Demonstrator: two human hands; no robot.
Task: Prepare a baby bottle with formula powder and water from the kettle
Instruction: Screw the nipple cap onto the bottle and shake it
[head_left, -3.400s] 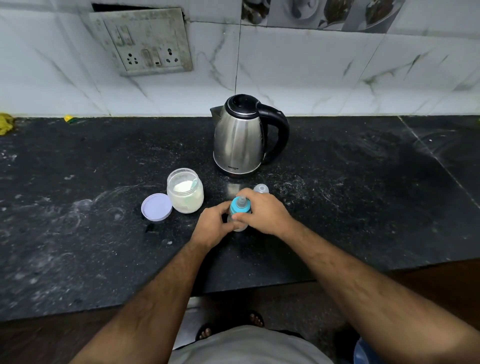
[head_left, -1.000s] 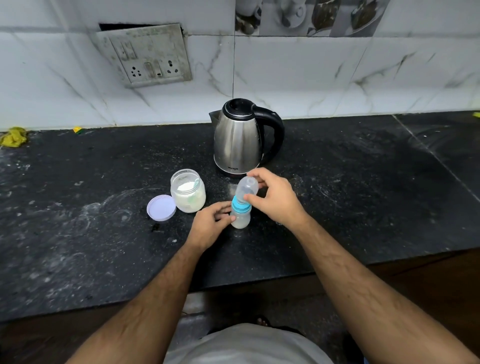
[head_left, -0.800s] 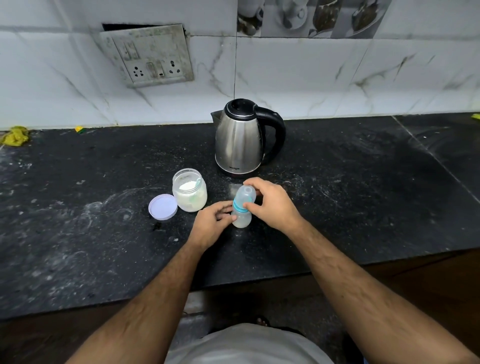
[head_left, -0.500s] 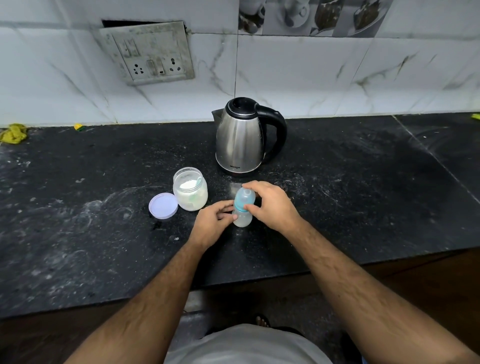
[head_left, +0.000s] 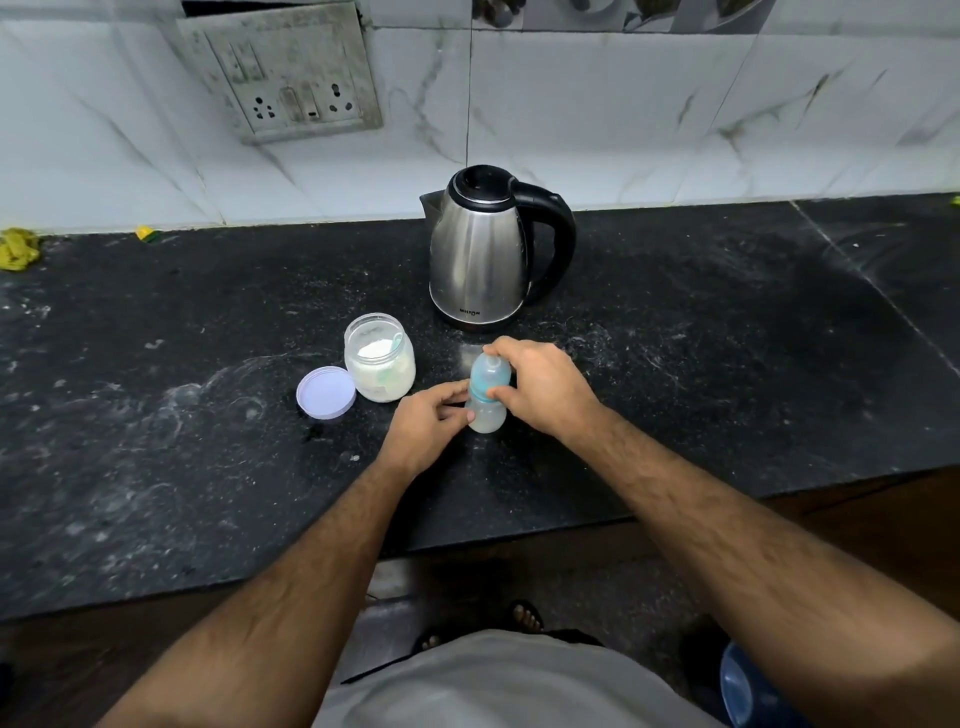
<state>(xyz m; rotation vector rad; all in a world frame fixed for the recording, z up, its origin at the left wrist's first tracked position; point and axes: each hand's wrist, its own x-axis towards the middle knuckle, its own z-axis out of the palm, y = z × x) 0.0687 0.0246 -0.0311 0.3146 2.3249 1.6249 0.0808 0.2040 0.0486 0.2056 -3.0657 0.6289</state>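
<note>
The left hand (head_left: 426, 426) is gripping the lower body of the baby bottle (head_left: 485, 400), while the right hand (head_left: 545, 387) is pinching the clear cap (head_left: 489, 370) seated over the bottle's top. The bottle is standing upright on the black counter (head_left: 727, 364), just in front of the steel kettle (head_left: 480, 249). Left of the bottle, 1 open formula jar (head_left: 379, 358) is sitting beside its purple lid (head_left: 325, 392).
</note>
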